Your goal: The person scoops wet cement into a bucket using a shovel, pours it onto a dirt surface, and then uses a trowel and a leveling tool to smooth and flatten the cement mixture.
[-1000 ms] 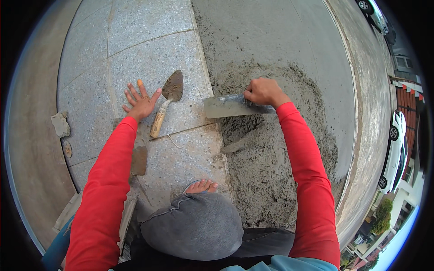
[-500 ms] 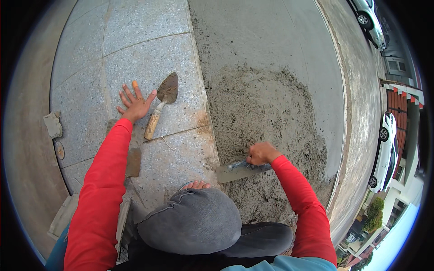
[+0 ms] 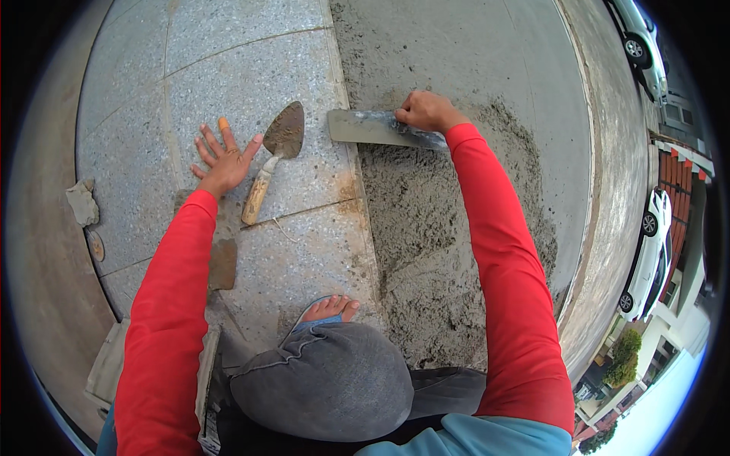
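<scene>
Gripping the float (image 3: 363, 128) by its handle, the right hand (image 3: 427, 112) is closed in a fist, with most of the handle hidden beneath it. From that fist the float's long axis runs left, roughly crosswise to the body and dipping a little to the right. Its free end points toward the left hand (image 3: 223, 163) and reaches over the paving (image 3: 228, 68), past the edge between paving and mortar (image 3: 418, 220). Whether that end touches the paving or hovers just above it, I cannot tell. The right hand is plainly the nearer; the left is well apart from the float, palm down on the paving with its fingers spread, one of them wrapped in orange.

Between the hands, just beside the left thumb, lies the trowel (image 3: 284, 135), its point away from the body and its wooden grip toward it. Thumb and trowel look very close; contact is unclear. Rough mortar spreads on the body side of the right hand, smoother mortar beyond it. A stone (image 3: 82, 202) sits left of the left hand, and a sandalled foot (image 3: 328, 310) shows nearer the body, between both hands.
</scene>
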Demonstrator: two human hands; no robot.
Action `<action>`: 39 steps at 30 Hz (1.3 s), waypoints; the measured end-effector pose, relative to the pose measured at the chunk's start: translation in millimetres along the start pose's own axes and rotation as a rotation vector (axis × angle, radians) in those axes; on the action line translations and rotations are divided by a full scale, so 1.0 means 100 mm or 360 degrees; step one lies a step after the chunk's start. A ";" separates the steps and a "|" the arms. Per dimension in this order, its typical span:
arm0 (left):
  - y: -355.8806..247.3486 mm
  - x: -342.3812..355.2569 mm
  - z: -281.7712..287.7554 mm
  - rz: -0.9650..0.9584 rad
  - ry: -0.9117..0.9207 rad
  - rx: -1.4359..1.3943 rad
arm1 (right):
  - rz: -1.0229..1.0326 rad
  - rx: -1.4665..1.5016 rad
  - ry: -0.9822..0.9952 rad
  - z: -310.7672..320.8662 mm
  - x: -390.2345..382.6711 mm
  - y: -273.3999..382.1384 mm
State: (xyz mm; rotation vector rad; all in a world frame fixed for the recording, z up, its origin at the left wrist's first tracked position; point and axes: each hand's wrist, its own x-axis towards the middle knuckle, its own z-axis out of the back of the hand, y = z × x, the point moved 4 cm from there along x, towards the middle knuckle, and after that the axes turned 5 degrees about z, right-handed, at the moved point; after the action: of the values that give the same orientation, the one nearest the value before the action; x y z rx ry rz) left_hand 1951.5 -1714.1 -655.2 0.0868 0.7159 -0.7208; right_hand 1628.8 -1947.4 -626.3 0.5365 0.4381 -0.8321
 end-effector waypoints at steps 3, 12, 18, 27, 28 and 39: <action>0.05 0.01 0.06 0.0011 -0.0009 0.0027 | 0.0107 -0.0197 0.0102 -0.43 -0.74 0.26; 0.02 0.09 -0.01 -0.0035 -0.0124 0.0001 | -0.0085 -0.0180 0.0508 -1.85 -3.03 0.37; 0.00 0.16 -0.10 -0.0029 -0.0156 0.0073 | -0.0102 -0.0095 0.0565 -1.99 -3.73 0.33; 0.28 0.73 -0.15 -0.0266 -0.0330 0.0097 | -0.0257 0.0095 0.0053 -1.64 -2.75 -0.01; 0.26 0.75 -0.14 -0.0272 -0.0316 0.0092 | -0.0300 0.0111 0.0080 -1.77 -2.89 -0.02; 0.06 0.56 -0.18 -0.0195 -0.0228 0.0042 | -0.0513 0.0193 0.0565 -3.42 -5.31 0.40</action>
State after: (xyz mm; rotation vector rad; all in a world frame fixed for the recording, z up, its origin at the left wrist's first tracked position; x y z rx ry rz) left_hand 1974.5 -1736.3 -704.5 0.0150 0.5783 -0.8453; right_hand 1288.7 -1414.9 -585.7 0.7423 0.8188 -1.0813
